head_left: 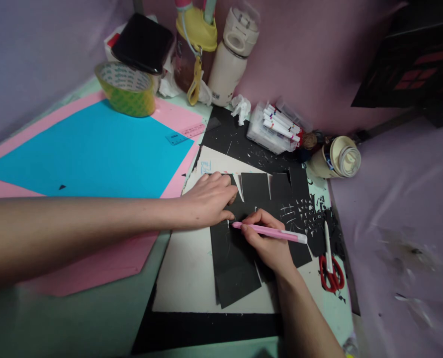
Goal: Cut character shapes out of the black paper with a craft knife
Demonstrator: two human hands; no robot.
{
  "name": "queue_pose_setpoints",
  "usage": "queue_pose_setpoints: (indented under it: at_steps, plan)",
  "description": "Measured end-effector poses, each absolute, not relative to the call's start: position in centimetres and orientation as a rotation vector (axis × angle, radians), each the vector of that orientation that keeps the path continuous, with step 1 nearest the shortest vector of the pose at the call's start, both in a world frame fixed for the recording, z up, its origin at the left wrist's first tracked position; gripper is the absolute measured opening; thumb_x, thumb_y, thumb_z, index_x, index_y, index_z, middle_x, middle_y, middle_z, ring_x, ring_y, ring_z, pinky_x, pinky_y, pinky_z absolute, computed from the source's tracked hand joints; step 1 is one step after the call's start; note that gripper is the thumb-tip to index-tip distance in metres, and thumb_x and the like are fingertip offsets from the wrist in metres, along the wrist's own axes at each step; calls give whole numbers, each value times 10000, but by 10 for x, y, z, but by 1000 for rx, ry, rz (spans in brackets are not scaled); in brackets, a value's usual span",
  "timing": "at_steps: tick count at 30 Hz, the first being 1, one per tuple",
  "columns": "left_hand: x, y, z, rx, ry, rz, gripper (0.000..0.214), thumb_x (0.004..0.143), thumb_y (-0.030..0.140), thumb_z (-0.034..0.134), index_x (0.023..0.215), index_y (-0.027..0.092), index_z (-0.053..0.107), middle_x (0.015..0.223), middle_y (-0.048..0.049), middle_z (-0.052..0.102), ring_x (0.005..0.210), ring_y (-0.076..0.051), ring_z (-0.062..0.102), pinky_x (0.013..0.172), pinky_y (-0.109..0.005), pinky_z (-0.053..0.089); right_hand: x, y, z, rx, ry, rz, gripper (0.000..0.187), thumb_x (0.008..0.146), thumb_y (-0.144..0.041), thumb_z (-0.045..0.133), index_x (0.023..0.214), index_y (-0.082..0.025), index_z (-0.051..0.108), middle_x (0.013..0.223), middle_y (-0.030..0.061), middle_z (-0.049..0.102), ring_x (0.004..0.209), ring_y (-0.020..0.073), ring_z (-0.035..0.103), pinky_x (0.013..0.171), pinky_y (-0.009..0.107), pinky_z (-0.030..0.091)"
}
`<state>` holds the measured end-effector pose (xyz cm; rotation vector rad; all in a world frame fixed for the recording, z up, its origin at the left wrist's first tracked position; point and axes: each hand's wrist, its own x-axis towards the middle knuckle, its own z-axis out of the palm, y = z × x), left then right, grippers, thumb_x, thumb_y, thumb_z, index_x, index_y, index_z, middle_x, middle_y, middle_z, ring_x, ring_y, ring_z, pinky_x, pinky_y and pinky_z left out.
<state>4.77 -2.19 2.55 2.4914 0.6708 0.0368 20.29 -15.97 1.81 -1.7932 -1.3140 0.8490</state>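
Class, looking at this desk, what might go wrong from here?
The pink tool in the right hand points close to the left hand, so a slip might catch the thumb. The black paper has slits at its far edge and could tear there.

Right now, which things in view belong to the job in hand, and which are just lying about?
In use:
- pink pen-like tool, held in the right hand
- black paper, under the left hand
- white sheet beneath it

Apparently lying about:
- tape roll
- blue sheet
- ruler
- red-handled scissors
- white bottle
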Motion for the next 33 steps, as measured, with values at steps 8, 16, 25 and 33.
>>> queue_pose_setpoints:
  at_steps: [8, 16, 25, 33]
  plan:
    - [47, -21, 23, 2489, 662, 66, 224, 821, 353, 701, 896, 187, 571, 1022, -77, 529, 1011, -271, 453, 811, -352, 329, 202, -158, 19, -1797, -1302, 866, 124, 772, -216, 665, 678, -209, 584, 645, -20, 613, 579, 122, 507, 537, 234, 390]
    - [47, -21, 24, 2503, 665, 51, 249, 826, 374, 714, 901, 186, 568, 1025, -74, 529, 1011, -267, 459, 813, -350, 332, 204, -156, 21, -1782, -1264, 875, 155, 769, -227, 660, 656, -204, 558, 618, -30, 581, 560, 113, 477, 508, 222, 369]
    - [47, -21, 24, 2509, 657, 45, 264, 834, 391, 711, 915, 184, 570, 1028, -77, 526, 1010, -268, 456, 810, -350, 329, 208, -158, 19, -1750, -1256, 861, 181, 782, -222, 656, 658, -211, 525, 654, -29, 568, 601, 119, 478, 547, 232, 378]
    - [47, -21, 21, 2511, 655, 80, 266, 822, 396, 717, 901, 186, 573, 1016, -73, 527, 999, -268, 454, 806, -348, 328, 209, -160, 17, -1721, -1268, 855, 196, 810, -227, 652, 673, -214, 513, 668, -29, 554, 612, 122, 468, 556, 240, 371]
